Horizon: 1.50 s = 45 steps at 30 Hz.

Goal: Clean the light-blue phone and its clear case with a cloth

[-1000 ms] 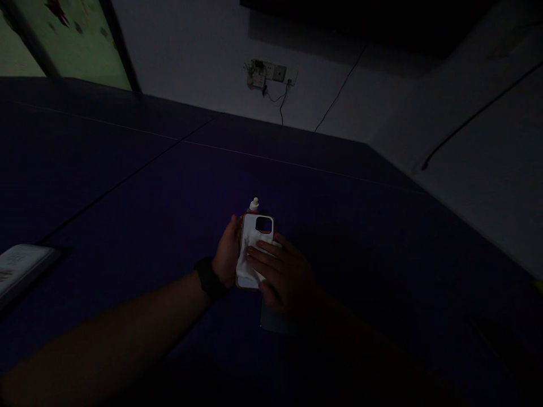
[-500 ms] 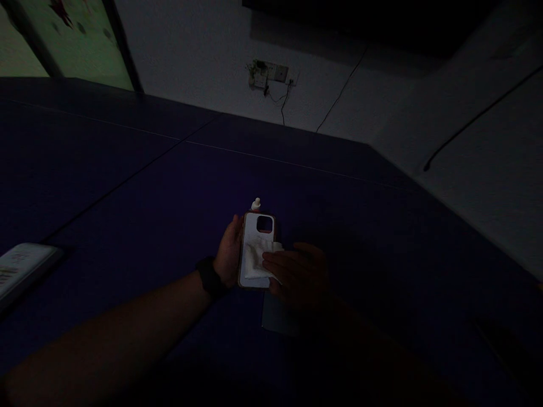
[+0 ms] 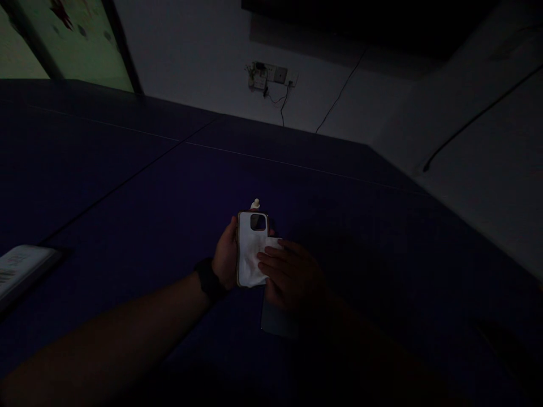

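Note:
A white phone case (image 3: 250, 240) with a dark camera cutout is held upright by my left hand (image 3: 225, 254), which wraps round its left edge and wears a dark wristband. Over the case's lower right part my right hand (image 3: 286, 271) presses a white tissue (image 3: 272, 242) with its fingers. Below that hand, partly covered by it, a dark flat phone-like slab (image 3: 278, 316) lies on the blue surface. Just beyond the top of the case shows the white tip of a small bottle (image 3: 255, 203); its body is hidden.
The dark blue tabletop (image 3: 148, 209) has seam lines across it. At the left edge lies a white box (image 3: 27, 263) with print. A wall socket (image 3: 271, 75) with plugs and hanging cords is behind the table, under a dark screen (image 3: 360, 22).
The case has shifted slightly left and tilted a little. My right hand and the tissue have slid on its surface, and the camera cutout looks different inside.

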Tool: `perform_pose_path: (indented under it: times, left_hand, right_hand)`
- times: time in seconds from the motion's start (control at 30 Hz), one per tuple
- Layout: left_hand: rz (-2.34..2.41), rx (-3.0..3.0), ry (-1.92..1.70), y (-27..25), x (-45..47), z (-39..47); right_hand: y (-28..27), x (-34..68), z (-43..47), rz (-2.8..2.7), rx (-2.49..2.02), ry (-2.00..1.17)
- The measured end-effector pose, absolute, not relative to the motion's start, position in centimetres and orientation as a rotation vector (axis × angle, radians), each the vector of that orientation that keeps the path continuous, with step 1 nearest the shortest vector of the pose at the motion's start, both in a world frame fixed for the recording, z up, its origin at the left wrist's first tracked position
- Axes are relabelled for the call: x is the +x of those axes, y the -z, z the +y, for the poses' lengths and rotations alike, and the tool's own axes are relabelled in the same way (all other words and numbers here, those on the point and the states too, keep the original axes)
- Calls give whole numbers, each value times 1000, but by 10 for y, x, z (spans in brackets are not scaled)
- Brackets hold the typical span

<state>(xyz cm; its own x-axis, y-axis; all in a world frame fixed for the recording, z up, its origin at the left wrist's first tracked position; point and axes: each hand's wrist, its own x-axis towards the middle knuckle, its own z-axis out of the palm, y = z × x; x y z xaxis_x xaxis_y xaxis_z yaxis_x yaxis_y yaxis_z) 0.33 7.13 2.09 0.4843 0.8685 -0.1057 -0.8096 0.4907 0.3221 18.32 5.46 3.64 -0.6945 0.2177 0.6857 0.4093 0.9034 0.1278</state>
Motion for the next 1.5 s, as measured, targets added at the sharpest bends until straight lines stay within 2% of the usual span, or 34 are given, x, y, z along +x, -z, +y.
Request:
perform_pose_path:
  times: [0.23, 0.4, 0.6, 0.8, 1.0, 1.27, 1.5]
  left_hand:
    - [313, 219, -1035, -26, 5, 71]
    - [294, 252, -1020, -24, 4, 71]
    - [256, 245, -1010, -26, 4, 69]
    - [296, 300, -1042, -24, 3, 70]
    - [284, 304, -1067, -24, 5, 70]
    - [296, 337, -951, -19, -3, 71]
    - [319, 319, -983, -21, -2, 72]
  right_hand:
    - [-36, 182, 55, -2365, -593, 384]
    - [-33, 182, 54, -2311, -399, 316]
    - [-38, 181, 54, -2316, -512, 336]
    - [-34, 182, 55, -2347, -368, 223]
    - [-30, 183, 53, -2283, -536, 229]
    - [-32, 173, 41, -2457, -273, 55]
    - [-29, 176, 46, -2417, -416, 161]
